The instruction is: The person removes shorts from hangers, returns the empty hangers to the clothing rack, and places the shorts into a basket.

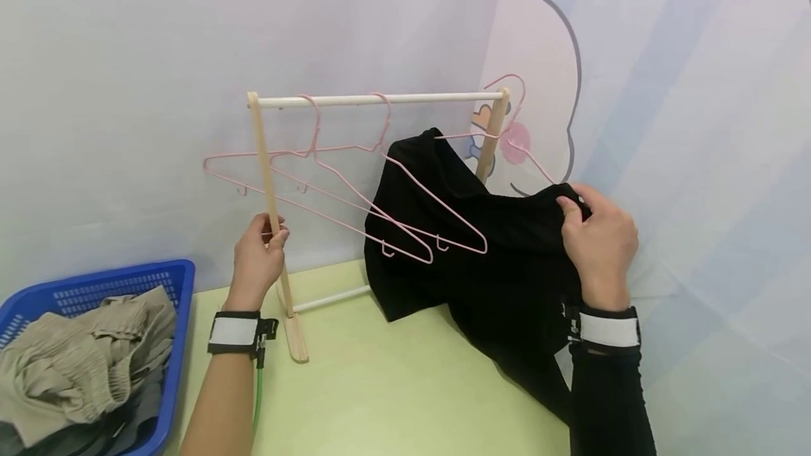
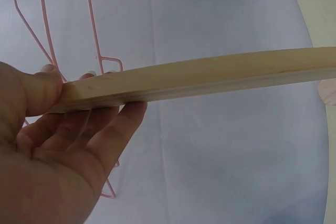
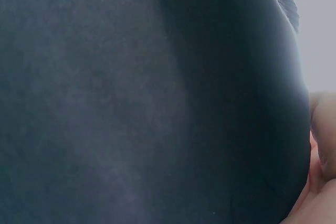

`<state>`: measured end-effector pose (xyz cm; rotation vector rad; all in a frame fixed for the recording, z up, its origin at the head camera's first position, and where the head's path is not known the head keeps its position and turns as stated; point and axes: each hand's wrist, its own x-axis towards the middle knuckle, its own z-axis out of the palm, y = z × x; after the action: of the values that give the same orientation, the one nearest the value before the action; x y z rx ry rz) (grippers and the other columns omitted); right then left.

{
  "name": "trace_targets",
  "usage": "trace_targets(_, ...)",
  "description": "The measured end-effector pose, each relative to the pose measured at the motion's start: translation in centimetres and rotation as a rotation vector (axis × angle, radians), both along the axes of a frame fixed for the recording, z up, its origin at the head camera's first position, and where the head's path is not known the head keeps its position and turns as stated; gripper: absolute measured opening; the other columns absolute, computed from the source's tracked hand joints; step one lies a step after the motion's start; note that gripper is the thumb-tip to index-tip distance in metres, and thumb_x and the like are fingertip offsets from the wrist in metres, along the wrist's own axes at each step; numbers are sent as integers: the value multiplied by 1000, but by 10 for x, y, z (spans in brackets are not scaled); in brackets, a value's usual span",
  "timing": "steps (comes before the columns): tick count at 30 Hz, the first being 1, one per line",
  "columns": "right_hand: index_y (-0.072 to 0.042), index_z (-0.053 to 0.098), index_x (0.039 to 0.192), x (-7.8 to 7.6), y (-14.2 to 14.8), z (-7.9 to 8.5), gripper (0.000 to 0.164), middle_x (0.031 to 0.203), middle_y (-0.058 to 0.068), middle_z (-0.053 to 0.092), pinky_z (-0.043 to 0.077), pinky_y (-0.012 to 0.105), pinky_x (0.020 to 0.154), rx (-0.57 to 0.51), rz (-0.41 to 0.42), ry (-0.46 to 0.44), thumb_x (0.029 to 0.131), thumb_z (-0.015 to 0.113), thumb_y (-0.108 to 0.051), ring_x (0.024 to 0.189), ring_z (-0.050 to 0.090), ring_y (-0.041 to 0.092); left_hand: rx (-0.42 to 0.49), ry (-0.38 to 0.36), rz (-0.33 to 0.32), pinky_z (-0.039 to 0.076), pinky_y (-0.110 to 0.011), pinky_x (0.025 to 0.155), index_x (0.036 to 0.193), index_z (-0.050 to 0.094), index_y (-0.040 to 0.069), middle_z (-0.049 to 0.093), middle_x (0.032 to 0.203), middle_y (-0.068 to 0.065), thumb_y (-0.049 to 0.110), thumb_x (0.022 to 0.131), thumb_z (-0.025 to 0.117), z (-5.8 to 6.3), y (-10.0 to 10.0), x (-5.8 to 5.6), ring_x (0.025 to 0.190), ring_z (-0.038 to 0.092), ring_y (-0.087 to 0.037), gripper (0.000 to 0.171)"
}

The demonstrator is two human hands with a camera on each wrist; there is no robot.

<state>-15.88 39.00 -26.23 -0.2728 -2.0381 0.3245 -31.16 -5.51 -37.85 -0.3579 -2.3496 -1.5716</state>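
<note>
My left hand (image 1: 258, 259) grips the left wooden post (image 1: 267, 181) of a small clothes rack, thumb on one side and fingertips on the other in the left wrist view. At the right, my right hand (image 1: 600, 241) pinches the shoulder of a black short-sleeved top (image 1: 507, 259). Inside that top sits a pink hanger (image 1: 513, 108), its hook overlapping the right end of the white rail (image 1: 437, 98) in the head view. Black cloth (image 3: 131, 103) fills most of the right wrist view, with only part of the hand showing at its right edge.
Two bare pink hangers hang from the rail, a left one (image 1: 315, 129) and a right one (image 1: 385, 125), in front of the top. A blue basket (image 1: 184, 315) with beige and dark clothes (image 1: 82, 357) stands at the left on the yellow-green table (image 1: 380, 385). Pale curtains rise behind.
</note>
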Motion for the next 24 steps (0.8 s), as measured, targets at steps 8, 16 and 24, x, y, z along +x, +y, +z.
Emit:
trace_targets(8, -13, 78, 120, 17, 10, -20, 28, 75, 19, 69, 46, 59, 64, -21, -32, -61, 100, 70, -31, 69, 62, 43, 4, 14, 3, 53, -59, 91, 132, 54, -1, 62, 121, -24, 12, 109, 52, 2, -2, 0, 118, 60, -42, 26)
trace_targets(16, -9, 77, 120, 37, 16, -43, 28, 67, 17, 65, 46, 56, 61, -37, -48, -131, 100, 71, -28, 63, 60, 41, -2, 8, 4, 53, -60, 92, 133, 54, 0, 62, 123, -24, 15, 110, 52, 3, -5, 3, 120, 59, -43, 28)
trace_targets(24, -10, 77, 120, 52, 18, -69, 28, 54, 6, 54, 42, 49, 53, -53, -41, -199, 99, 72, -28, 51, 50, 27, 3, -11, 12, 51, -59, 96, 131, 55, 1, 62, 124, -23, 15, 109, 52, 7, -8, 4, 121, 59, -42, 26)
